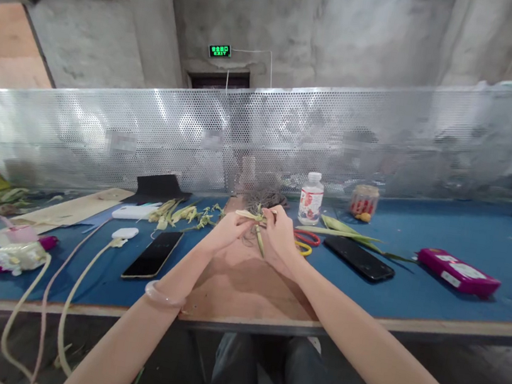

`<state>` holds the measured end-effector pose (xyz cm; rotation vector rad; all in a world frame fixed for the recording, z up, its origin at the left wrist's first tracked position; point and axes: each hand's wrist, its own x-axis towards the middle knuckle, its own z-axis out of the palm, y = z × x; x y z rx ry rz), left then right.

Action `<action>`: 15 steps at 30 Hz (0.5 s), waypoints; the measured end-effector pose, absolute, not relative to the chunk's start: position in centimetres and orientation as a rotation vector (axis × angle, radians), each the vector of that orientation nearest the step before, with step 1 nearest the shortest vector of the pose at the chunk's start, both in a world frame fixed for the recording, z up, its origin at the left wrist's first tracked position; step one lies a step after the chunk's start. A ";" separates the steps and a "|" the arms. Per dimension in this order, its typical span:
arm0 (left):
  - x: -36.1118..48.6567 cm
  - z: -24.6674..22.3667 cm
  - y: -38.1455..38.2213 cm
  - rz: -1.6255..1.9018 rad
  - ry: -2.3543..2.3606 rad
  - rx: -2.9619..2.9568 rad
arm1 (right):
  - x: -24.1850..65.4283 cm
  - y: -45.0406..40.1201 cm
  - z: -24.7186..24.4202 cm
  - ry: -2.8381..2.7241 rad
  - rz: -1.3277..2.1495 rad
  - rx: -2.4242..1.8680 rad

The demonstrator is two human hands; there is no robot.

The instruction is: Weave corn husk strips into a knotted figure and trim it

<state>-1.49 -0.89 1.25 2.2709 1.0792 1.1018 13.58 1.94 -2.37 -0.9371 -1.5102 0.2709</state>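
Observation:
A small pale green leafy piece (pixel 257 216) is pinched between my two hands above a brown board (pixel 256 287). My left hand (pixel 230 228), at the end of the arm with a pale bangle (pixel 165 295), holds it from the left with fingers closed. From the right, my right hand (pixel 278 228) grips it with thumb and fingers together. A narrow green part (pixel 260 242) hangs down between the hands. Behind them lies a tangle of thin dark wire or fibre (pixel 262 198).
Left are green stems (pixel 186 214), a phone (pixel 153 255), white cables and a pink-purple pack. Right stand a white bottle (pixel 311 198) and a jar (pixel 364 201), with scissors, husks, a black phone (pixel 359 259) and a magenta box (pixel 458 272).

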 end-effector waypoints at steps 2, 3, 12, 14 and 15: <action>-1.4 1.3 -0.9 1.113 1.058 2.283 | 13.5 1.8 -2.3 -1.508 0.285 -0.935; -1.4 1.2 -0.9 1.124 1.053 2.286 | 13.5 1.8 -2.2 -1.507 0.286 -0.933; -1.6 0.7 -0.7 1.213 1.132 2.060 | 14.3 1.7 -1.7 -1.631 0.408 -0.762; -1.6 0.8 -0.8 1.221 1.136 2.019 | 14.5 1.7 -1.6 -1.640 0.474 -0.696; -1.6 0.9 -0.8 1.212 1.135 2.008 | 14.5 1.6 -1.5 -1.642 0.509 -0.673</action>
